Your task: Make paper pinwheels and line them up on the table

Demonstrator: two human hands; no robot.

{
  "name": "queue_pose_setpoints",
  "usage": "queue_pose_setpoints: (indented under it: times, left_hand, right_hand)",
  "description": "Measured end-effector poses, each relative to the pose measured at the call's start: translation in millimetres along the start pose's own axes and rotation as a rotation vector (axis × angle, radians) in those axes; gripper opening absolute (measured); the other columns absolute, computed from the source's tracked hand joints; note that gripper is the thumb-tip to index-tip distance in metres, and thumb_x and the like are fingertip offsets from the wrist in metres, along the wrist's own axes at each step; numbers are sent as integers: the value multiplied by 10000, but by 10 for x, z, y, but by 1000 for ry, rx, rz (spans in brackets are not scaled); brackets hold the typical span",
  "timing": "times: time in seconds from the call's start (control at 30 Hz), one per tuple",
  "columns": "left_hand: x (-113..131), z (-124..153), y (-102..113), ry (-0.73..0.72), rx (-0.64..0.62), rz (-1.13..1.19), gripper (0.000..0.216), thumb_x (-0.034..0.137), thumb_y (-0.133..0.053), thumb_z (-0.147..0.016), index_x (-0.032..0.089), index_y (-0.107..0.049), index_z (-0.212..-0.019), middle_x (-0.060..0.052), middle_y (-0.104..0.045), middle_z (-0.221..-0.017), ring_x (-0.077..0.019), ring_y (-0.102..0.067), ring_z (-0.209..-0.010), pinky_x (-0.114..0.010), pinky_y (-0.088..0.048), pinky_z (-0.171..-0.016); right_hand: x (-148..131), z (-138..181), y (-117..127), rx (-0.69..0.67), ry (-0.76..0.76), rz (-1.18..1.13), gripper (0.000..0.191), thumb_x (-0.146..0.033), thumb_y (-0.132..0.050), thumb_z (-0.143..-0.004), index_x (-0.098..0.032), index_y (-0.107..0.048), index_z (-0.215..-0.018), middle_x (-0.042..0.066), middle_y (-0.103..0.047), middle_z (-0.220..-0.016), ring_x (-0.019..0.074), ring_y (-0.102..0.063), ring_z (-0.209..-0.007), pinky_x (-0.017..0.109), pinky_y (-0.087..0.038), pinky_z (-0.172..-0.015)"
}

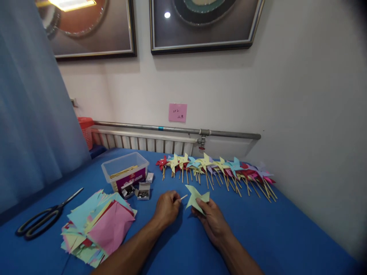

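Observation:
Between the thumb and fingers of my right hand (210, 217) is a pale green paper pinwheel (194, 200) with its blades folded in. My left hand (168, 207) is closed on a thin wooden stick (184, 197); only its light tip shows, pointing at the pinwheel with a small gap between them. Whether the stick carries a pin I cannot tell. Left of my left hand, two small open boxes hold shiny metal pins (143, 194). A stack of cut coloured paper squares (113, 229) lies beside my left forearm.
Black-handled scissors (43, 219) lie at the left. A clear plastic tub (107, 170) holds wooden sticks. Finished pinwheels on sticks (205, 162) lie in a row along the back right. Behind the blue table (272, 236) are a metal pipe (177, 130) and a wall.

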State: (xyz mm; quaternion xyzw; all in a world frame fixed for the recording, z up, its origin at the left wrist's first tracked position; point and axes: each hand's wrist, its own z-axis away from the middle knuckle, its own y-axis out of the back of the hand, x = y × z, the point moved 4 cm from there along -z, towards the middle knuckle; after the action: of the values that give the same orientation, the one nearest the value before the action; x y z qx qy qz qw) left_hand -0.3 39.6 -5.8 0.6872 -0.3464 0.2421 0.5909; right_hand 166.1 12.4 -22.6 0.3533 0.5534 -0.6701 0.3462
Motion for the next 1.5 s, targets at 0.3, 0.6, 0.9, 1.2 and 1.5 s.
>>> queue_pose_setpoints:
  times: [0.3, 0.6, 0.9, 1.2, 1.5]
  left_hand:
    - [110, 68, -49, -50, -54, 94, 193, 251, -547, -839, 173, -698, -749, 3, -648, -675, -134, -545, -640, -243, -340, -608]
    - [158, 117, -40, -12, -54, 94, 181, 255, -554, -813, 176, -699, -739, 14, -637, -637, -127, -528, -605, -244, -313, -577]
    - [177, 141, -38, -21, -63, 64, 164, 222, -551, -819, 183, -690, -741, 12, -659, -663, -130, -560, -641, -243, -332, -611]
    - [170, 148, -31, -17, -44, 43, 165, 221, -547, -826, 190, -677, -729, 13, -669, -671, -128, -571, -644, -245, -316, -604]
    - [170, 155, -32, -20, -46, 31, 176, 214, -538, -826, 193, -695, -748, 13, -670, -678, -131, -573, -655, -249, -305, -608]
  right_hand:
    - [6, -6, -8, -9, 3, 38, 404, -351, -914, -569, -193, -707, -879, 19, -731, -851, 188, -654, -751, 301, -538, -671]
    - [7, 34, -53, -29, 15, 102, 402, -382, -898, -589, -186, -705, -883, 29, -743, -826, 198, -665, -745, 287, -515, -656]
    - [41, 0, -29, -21, 46, 95, 405, -397, -910, -574, -189, -709, -858, 14, -731, -797, 196, -663, -720, 310, -523, -682]
    - [67, -10, -23, -42, 33, 107, 434, -403, -906, -586, -183, -705, -901, 25, -741, -830, 189, -661, -727, 294, -519, -666]
    - [46, 13, -58, -48, 30, 101, 427, -407, -914, -572, -188, -701, -871, 15, -741, -799, 188, -667, -716, 287, -514, -668]
